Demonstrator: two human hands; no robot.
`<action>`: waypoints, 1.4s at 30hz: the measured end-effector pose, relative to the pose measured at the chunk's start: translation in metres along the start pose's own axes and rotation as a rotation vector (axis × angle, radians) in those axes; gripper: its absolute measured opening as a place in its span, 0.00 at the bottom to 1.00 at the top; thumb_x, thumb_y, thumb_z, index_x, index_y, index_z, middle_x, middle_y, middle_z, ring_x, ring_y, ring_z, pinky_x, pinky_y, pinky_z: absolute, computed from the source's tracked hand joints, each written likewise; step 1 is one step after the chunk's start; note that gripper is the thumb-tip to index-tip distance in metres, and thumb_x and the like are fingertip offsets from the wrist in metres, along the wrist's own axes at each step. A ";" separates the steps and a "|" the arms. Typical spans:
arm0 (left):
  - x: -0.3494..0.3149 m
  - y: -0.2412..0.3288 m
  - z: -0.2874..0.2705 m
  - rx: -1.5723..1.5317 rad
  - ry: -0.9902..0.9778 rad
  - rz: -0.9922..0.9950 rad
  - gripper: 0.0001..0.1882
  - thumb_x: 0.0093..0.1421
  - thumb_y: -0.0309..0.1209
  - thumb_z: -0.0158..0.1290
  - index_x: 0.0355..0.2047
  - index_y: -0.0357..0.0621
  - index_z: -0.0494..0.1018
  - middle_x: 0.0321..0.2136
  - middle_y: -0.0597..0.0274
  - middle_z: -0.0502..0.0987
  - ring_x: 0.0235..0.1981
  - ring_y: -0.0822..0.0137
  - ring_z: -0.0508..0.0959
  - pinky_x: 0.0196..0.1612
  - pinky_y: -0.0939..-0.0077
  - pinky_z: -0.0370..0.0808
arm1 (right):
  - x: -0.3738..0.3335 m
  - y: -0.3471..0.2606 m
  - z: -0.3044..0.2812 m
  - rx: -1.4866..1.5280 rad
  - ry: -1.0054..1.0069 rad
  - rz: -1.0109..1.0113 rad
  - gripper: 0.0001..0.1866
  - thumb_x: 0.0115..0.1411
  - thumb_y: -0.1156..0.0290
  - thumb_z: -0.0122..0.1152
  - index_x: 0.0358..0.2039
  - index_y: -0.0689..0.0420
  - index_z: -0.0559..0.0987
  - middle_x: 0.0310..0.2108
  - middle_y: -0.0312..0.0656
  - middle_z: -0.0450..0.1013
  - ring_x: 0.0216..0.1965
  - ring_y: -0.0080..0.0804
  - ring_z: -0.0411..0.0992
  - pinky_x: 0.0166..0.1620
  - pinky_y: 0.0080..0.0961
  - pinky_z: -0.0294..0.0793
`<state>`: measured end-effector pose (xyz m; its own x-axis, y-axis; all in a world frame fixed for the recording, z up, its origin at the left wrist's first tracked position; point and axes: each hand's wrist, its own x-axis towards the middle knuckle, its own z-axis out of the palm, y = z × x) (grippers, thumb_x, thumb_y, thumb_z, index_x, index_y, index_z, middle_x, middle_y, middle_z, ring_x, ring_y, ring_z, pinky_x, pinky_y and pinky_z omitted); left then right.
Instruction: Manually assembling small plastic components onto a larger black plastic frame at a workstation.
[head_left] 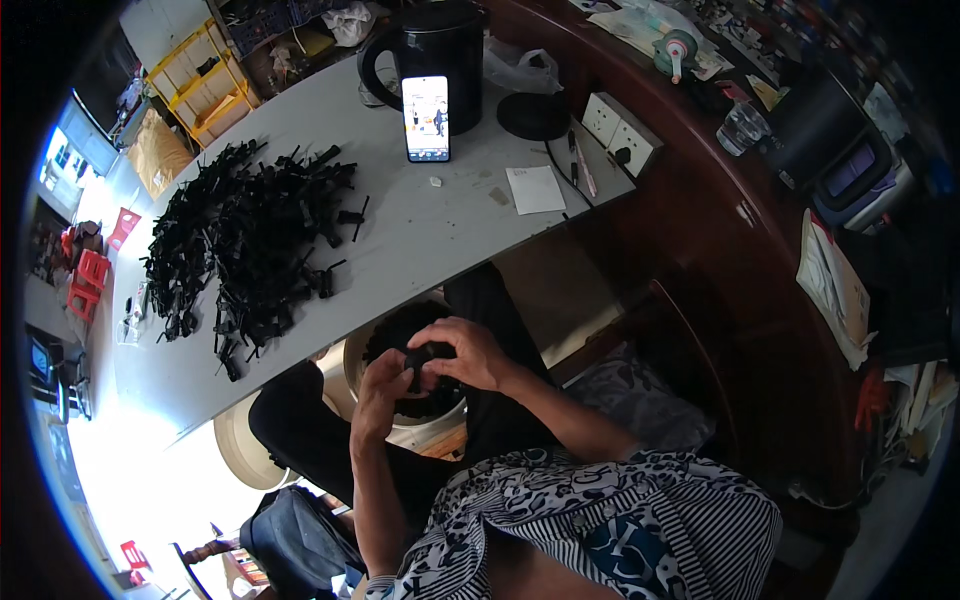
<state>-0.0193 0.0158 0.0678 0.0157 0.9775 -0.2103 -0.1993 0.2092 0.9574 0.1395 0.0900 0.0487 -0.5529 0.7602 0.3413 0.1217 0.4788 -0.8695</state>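
Between my knees, my left hand [378, 388] and my right hand [468, 355] meet with fingers closed on a small black plastic part [418, 362]. My fingers cover much of it, so its full shape is hidden. Just beneath them stands a pale round bucket [440, 412] holding more black pieces. On the grey table [400, 230] ahead lies a large pile of black plastic parts [255, 235] with thin prongs sticking out. One loose black part [353, 217] rests at the pile's right side.
A lit phone [427, 120] leans upright against a black pitcher [460, 60]. To its right are a round black base [532, 116], a white paper [536, 190], pens and a power strip [620, 133]. Another pale bucket [245, 440] stands under the table's left edge.
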 end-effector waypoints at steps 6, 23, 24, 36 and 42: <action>0.000 -0.005 -0.003 0.034 0.056 0.021 0.05 0.56 0.26 0.44 0.23 0.45 0.63 0.18 0.69 0.67 0.19 0.78 0.67 0.21 0.89 0.60 | -0.001 -0.009 0.019 -0.098 0.060 -0.060 0.12 0.37 0.78 0.64 0.26 0.57 0.73 0.25 0.38 0.69 0.30 0.36 0.67 0.35 0.27 0.67; 0.009 -0.055 0.008 0.045 0.489 0.273 0.11 0.59 0.34 0.46 0.21 0.45 0.63 0.14 0.74 0.61 0.15 0.83 0.59 0.15 0.89 0.54 | -0.010 -0.007 0.037 -0.094 0.027 0.118 0.14 0.39 0.75 0.64 0.29 0.61 0.72 0.28 0.43 0.70 0.33 0.38 0.69 0.36 0.32 0.68; 0.009 -0.057 -0.001 0.043 0.496 0.267 0.11 0.59 0.34 0.46 0.21 0.45 0.63 0.14 0.74 0.61 0.15 0.83 0.59 0.15 0.89 0.54 | -0.011 0.003 0.043 -0.091 0.019 0.122 0.14 0.39 0.75 0.64 0.29 0.61 0.72 0.28 0.43 0.70 0.33 0.38 0.69 0.36 0.32 0.68; 0.009 -0.025 0.001 0.270 0.216 0.064 0.13 0.49 0.20 0.52 0.37 0.38 0.72 0.21 0.73 0.68 0.24 0.81 0.66 0.29 0.88 0.63 | 0.001 0.031 0.019 0.884 -0.243 0.659 0.12 0.57 0.63 0.46 0.38 0.57 0.71 0.26 0.35 0.69 0.22 0.17 0.65 0.17 0.14 0.61; 0.013 -0.043 0.000 0.346 0.302 0.090 0.09 0.49 0.20 0.53 0.33 0.37 0.72 0.26 0.67 0.74 0.28 0.78 0.71 0.33 0.87 0.67 | 0.001 0.029 0.021 0.672 -0.239 0.561 0.15 0.53 0.64 0.52 0.37 0.59 0.70 0.27 0.36 0.68 0.22 0.19 0.65 0.18 0.15 0.62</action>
<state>-0.0108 0.0193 0.0235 -0.2824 0.9515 -0.1223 0.1526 0.1705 0.9735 0.1253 0.0951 0.0159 -0.7229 0.6571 -0.2135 -0.0401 -0.3484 -0.9365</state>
